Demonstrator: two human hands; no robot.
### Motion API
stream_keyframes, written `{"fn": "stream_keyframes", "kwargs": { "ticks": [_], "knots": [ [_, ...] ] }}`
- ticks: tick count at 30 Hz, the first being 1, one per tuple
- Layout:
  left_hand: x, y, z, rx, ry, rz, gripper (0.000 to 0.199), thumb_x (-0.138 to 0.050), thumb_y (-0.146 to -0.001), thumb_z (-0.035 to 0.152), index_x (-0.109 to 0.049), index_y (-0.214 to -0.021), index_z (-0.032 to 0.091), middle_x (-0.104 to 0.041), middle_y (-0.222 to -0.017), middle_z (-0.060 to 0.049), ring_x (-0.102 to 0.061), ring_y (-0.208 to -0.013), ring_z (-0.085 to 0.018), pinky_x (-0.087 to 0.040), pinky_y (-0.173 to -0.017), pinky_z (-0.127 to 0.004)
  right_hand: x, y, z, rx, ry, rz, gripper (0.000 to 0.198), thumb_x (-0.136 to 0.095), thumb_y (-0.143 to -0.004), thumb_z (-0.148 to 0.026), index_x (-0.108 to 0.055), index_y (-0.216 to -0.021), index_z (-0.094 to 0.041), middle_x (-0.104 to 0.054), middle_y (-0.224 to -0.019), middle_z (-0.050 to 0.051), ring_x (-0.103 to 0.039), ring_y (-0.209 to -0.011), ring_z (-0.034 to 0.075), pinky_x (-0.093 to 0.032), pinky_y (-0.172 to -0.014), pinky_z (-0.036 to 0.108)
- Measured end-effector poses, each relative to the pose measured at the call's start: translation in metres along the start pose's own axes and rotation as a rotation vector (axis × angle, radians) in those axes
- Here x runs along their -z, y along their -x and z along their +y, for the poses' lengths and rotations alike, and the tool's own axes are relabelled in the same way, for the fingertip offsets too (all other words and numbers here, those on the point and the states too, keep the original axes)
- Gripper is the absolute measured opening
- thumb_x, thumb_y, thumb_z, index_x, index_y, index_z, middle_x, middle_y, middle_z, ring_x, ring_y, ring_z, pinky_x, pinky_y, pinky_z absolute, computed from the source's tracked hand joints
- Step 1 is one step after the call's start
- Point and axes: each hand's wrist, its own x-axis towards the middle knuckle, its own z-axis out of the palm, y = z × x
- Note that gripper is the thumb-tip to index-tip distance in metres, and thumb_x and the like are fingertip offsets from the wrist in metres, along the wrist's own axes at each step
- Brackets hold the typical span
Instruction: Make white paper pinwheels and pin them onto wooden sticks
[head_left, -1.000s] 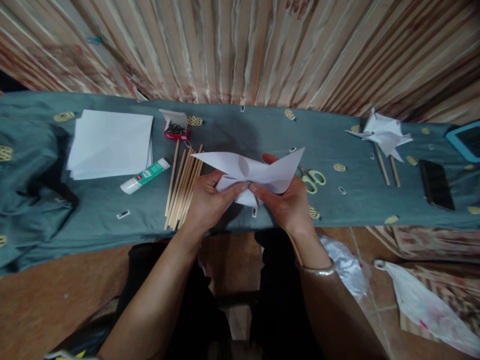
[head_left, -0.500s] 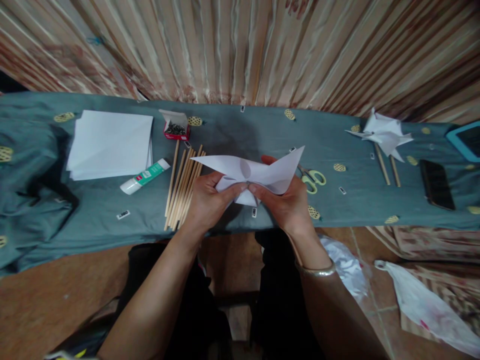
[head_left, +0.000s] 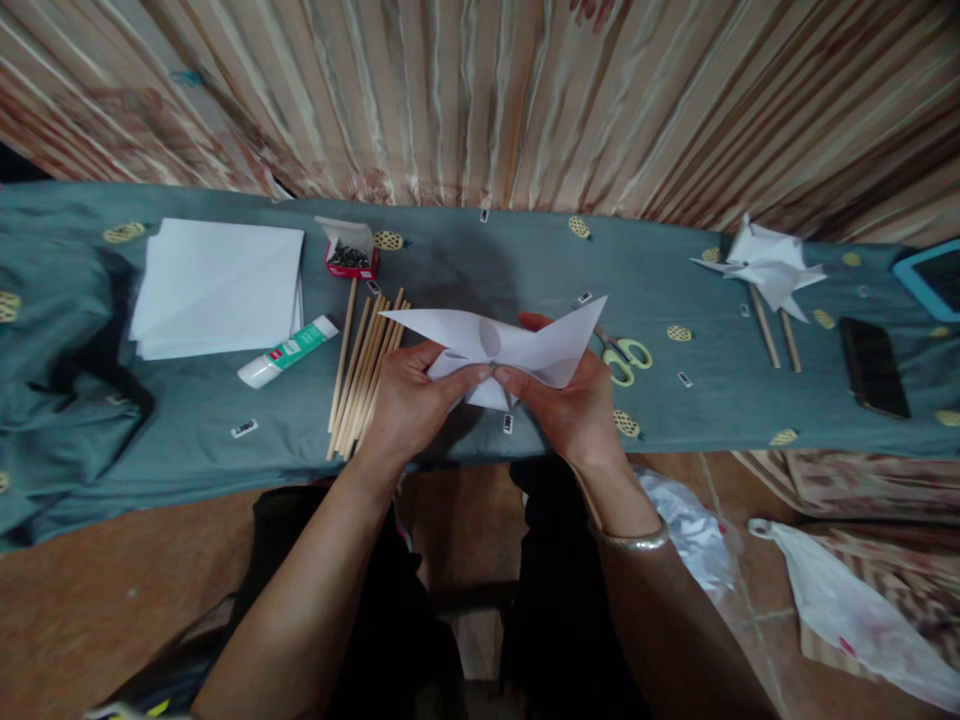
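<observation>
Head cam, looking down at a person's two bare hands over a narrow table covered w/ teal-grey cloth [head_left: 525, 265] printed w/ yellow pineapples. L hand [head_left: 409, 400] and R hand [head_left: 574, 410] both grip the same folded white paper w/ pointed corners [head_left: 487, 335], one hand per side, held up above the cloth at table ctr, near the front edge. Thumbs [head_left: 466, 378] press at its mid, tips nearly meeting; two sharp points spread up, L and R. A shiny silver-coloured bangle [head_left: 637, 542] circles the R wrist.

Just L of the L hand: a bunch of thin, pale wooden sticks [head_left: 352, 385], roughly parallel. Beyond them, a small open red cardboard box [head_left: 351, 262] w/ dark metallic bits inside. Farther L, a white-and-green glue tube [head_left: 289, 350] lies at a slant by a stack of plain white paper sheets [head_left: 217, 290].

Just R of the R hand: scissors w/ pale green handles [head_left: 634, 353], blades partly hidden. Far R: white paper pinwheels [head_left: 772, 262] w/ two wooden sticks showing below, a black phone [head_left: 874, 367] and, cut off by the frame edge, a blue-rimmed device [head_left: 930, 278].
</observation>
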Motion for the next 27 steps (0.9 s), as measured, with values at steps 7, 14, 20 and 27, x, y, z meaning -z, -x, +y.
{"fn": "stream_keyframes", "kwargs": {
  "ticks": [7,14,20,27],
  "knots": [
    [0.0006,0.0002,-0.0028,-0.007,-0.006,-0.005,0.022,-0.084,-0.062,0.032,-0.076,-0.074,0.015,-0.071,-0.066,-0.001,-0.06,-0.059,-0.013,-0.047,-0.054,-0.022,0.0002,0.0004,-0.0005,-0.005,-0.011,-0.011,0.059,-0.082,-0.062,-0.033,-0.062,-0.116,-0.019,-0.073,-0.095,0.006,-0.069,-0.083,0.023,-0.06,-0.079,0.04],
    [0.0007,0.0007,-0.0028,-0.001,-0.002,-0.005,0.022,-0.083,-0.061,0.032,-0.076,-0.074,0.015,-0.071,-0.066,-0.001,-0.059,-0.057,-0.013,-0.046,-0.054,-0.022,0.0011,0.0007,0.0022,-0.003,0.016,-0.022,0.058,-0.082,-0.063,-0.033,-0.062,-0.116,-0.02,-0.073,-0.098,0.007,-0.07,-0.086,0.024,-0.06,-0.079,0.04],
    [-0.0007,0.0015,-0.0027,0.009,-0.01,0.014,0.02,-0.083,-0.061,0.031,-0.076,-0.072,0.016,-0.071,-0.066,-0.001,-0.06,-0.059,-0.014,-0.047,-0.055,-0.023,0.001,0.0003,0.0025,0.001,0.033,-0.02,0.056,-0.08,-0.064,-0.034,-0.063,-0.115,-0.019,-0.073,-0.098,0.007,-0.07,-0.085,0.024,-0.061,-0.078,0.04],
    [0.0011,0.0003,0.0001,0.022,-0.018,-0.001,0.024,-0.083,-0.06,0.032,-0.076,-0.076,0.015,-0.073,-0.069,-0.002,-0.061,-0.059,-0.014,-0.047,-0.055,-0.023,0.0007,0.0,-0.0007,0.01,0.03,-0.015,0.057,-0.081,-0.064,-0.035,-0.063,-0.116,-0.02,-0.072,-0.092,0.006,-0.068,-0.082,0.024,-0.06,-0.075,0.04]
  ]
}}
